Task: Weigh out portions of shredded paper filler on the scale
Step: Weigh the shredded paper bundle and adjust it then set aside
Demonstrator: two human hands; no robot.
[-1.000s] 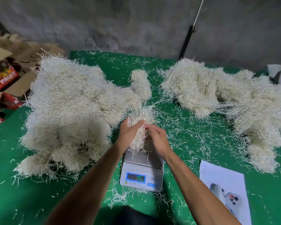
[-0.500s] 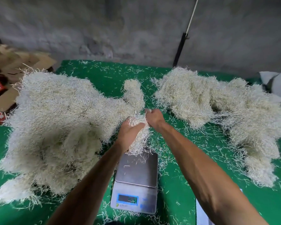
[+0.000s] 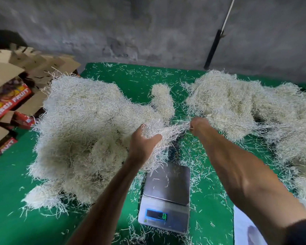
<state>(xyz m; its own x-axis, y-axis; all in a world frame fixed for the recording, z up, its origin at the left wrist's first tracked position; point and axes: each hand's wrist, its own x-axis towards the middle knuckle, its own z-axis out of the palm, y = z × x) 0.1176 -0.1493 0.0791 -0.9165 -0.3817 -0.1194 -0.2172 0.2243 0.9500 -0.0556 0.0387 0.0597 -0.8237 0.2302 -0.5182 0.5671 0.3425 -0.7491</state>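
Green-covered bench [image 3: 113, 227] is flanked by filler heaps, and a clump [image 3: 166, 133] is stretched three-to-nine between the gripping left hand [image 3: 143, 140] and pinching right hand [image 3: 198, 125], the scale [image 3: 166, 195] lying bare at six o'clock below.

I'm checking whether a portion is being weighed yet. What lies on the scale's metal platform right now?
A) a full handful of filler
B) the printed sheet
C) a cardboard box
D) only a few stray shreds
D: the scale platform carries only scattered shreds, while the left hand and right hand hold the clump of filler above and beyond it.
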